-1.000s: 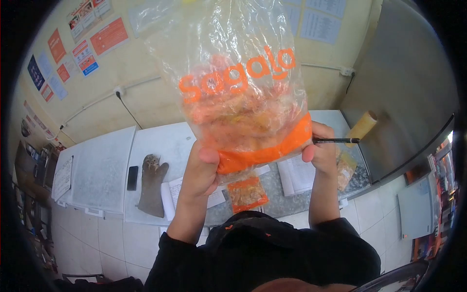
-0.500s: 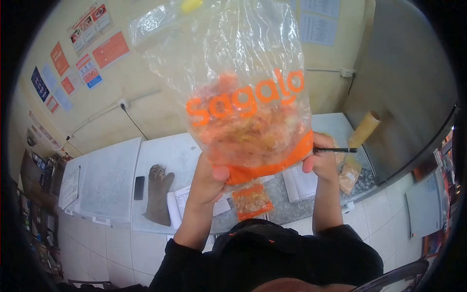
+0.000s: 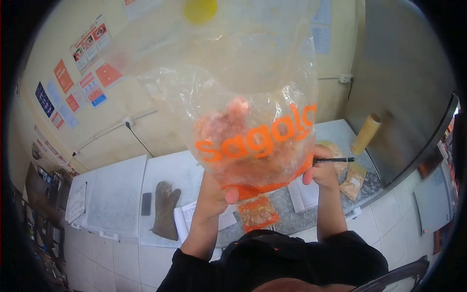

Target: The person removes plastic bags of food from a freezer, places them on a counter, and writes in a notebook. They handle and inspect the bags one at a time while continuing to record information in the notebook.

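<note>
A clear plastic bag [image 3: 255, 138] with orange lettering and an orange bottom band is held up in front of me. Pinkish-orange pieces, perhaps raw meat, fill its lower part, and a yellow round sticker [image 3: 200, 10] shows near the top. My left hand [image 3: 215, 194] grips the lower left corner, thumb in front and fingers hidden behind. At the lower right, my right hand [image 3: 321, 169] is closed on the bag's edge, with a black pen [image 3: 338, 159] sticking out sideways from it. Below lies a smaller orange-edged packet [image 3: 258, 214] on the grey worktop.
Open notebooks [image 3: 304, 194] and papers lie on the freezer-like counter [image 3: 301, 221]. A dark oven mitt [image 3: 166, 209] and a phone [image 3: 146, 204] are at left. Several filled packets [image 3: 353, 180] and a yellowish roll [image 3: 366, 135] stand at right beside a metal cabinet [image 3: 404, 87].
The bag's lettering and contents sit lower in view, and its upper part has come nearer the camera. The whole scene has shifted slightly downward. Both hands keep their hold.
</note>
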The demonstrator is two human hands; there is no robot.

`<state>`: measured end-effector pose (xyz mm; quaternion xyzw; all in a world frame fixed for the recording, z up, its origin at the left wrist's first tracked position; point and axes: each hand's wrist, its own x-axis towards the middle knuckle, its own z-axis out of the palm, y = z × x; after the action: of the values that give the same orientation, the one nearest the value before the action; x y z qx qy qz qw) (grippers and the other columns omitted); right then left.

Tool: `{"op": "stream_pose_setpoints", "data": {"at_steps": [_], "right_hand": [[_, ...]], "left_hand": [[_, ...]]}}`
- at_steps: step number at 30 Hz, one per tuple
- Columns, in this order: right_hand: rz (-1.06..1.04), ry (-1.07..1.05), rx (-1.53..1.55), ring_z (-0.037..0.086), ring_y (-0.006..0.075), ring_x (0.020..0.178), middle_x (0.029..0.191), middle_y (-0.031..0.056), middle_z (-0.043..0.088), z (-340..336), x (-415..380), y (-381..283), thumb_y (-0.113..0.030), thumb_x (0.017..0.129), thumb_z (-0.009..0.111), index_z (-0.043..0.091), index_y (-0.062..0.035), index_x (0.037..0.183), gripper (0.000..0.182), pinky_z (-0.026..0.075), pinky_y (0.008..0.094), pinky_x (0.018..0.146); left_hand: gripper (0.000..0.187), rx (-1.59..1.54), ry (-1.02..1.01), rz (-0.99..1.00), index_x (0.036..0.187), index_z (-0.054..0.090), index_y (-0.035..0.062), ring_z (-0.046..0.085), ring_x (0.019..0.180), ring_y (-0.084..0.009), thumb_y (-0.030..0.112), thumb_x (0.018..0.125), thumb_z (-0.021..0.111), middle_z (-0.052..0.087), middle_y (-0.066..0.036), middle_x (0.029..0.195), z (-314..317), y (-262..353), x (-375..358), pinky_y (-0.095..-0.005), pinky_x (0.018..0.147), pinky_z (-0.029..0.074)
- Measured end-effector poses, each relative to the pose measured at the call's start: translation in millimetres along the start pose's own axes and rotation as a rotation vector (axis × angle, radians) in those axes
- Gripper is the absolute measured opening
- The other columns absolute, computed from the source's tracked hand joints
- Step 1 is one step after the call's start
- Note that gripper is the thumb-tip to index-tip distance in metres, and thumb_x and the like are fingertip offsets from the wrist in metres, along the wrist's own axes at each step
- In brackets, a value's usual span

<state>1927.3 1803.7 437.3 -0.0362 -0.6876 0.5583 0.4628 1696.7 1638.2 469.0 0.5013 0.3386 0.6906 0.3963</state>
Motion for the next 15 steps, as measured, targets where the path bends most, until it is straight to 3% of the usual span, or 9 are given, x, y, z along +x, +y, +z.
{"op": "stream_pose_setpoints", "data": {"at_steps": [15], "right_hand": [[-0.039, 0.005, -0.054, 0.059, 0.0077, 0.085, 0.096, 0.0037, 0.072, 11, 10, -6, -0.051, 0.060, 0.088, 0.067, 0.0073, 0.120, 0.087, 0.049, 0.0254, 0.075]], "left_hand": [[0.114, -0.146, 0.012, -0.030, 0.147, 0.037, -0.0023, 0.053, 0.129, -0.0225, 0.059, 0.066, 0.089, 0.054, -0.010, 0.140, -5, -6, 5, -0.0374, 0.108, 0.044]]}}
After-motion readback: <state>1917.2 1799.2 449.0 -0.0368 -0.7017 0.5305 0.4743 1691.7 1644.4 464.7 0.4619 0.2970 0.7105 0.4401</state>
